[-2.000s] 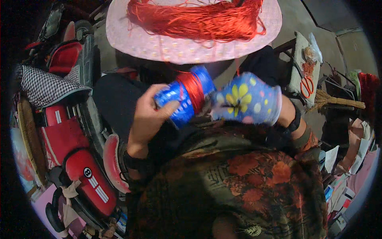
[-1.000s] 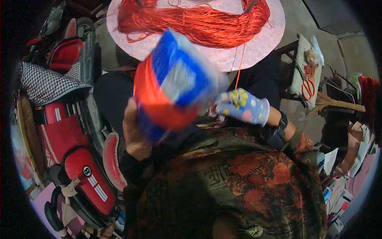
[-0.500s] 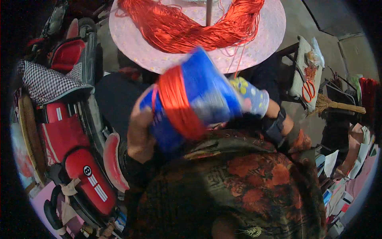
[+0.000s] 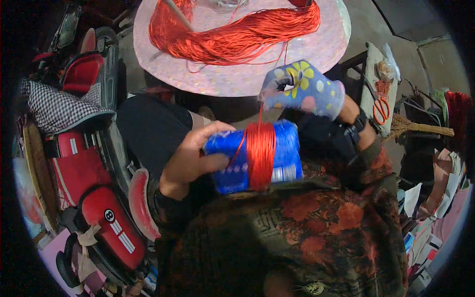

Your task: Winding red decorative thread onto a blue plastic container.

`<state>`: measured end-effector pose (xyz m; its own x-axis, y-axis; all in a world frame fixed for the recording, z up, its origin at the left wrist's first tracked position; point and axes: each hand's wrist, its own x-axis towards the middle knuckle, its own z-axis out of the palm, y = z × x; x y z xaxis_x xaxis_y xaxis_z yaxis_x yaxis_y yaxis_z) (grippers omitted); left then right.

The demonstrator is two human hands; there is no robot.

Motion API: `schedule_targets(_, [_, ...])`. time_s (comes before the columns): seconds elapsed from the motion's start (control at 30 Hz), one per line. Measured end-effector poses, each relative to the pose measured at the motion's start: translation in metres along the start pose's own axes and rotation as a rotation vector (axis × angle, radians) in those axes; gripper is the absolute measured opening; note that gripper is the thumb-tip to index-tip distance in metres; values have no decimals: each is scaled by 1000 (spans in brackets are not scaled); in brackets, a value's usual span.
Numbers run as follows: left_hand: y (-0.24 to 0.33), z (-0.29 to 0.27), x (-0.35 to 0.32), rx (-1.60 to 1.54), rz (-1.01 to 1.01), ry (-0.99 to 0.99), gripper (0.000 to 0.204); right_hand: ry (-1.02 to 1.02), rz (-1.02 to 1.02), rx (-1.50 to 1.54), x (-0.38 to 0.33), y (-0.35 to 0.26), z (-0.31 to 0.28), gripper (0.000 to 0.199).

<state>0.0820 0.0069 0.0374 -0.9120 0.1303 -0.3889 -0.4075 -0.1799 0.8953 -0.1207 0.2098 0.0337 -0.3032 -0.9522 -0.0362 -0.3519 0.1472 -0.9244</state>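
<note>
My bare left hand (image 4: 188, 161) grips the left end of a blue plastic packet (image 4: 230, 174), held over my lap. Many turns of red cord (image 4: 261, 156) form a band around the packet's middle. Above it, my right hand (image 4: 303, 90), in a blue glove with a flower and dots, is closed on the cord's running strand. That strand stretches between the band and the gloved fingers. Beyond my hands, a large loose skein of the same cord (image 4: 237, 42) lies on a round pinkish disc (image 4: 208, 81). A slanting rod (image 4: 177, 14) stands inside the skein.
At left are a red and black scooter (image 4: 111, 218) and a checked cloth (image 4: 69, 106). To the right, a narrow bench (image 4: 370, 94) carries orange-handled scissors (image 4: 381, 110) and a small bag. A straw broom (image 4: 420, 128) lies beside it, with papers and boxes nearer me.
The packet has turned more level and dropped lower. My gloved right hand has moved from its right end to above it, drawing the strand up. The skein and rod have shifted.
</note>
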Motion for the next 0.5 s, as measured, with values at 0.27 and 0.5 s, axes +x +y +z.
schedule_targets(0.27, [-13,9,8,-633,280,388,59,-93,-171,-762,-32,8,51,20])
schedule_targets(0.5, [-17,11,14,-601,359,486,46,10,-237,-902,-45,-65,19,44])
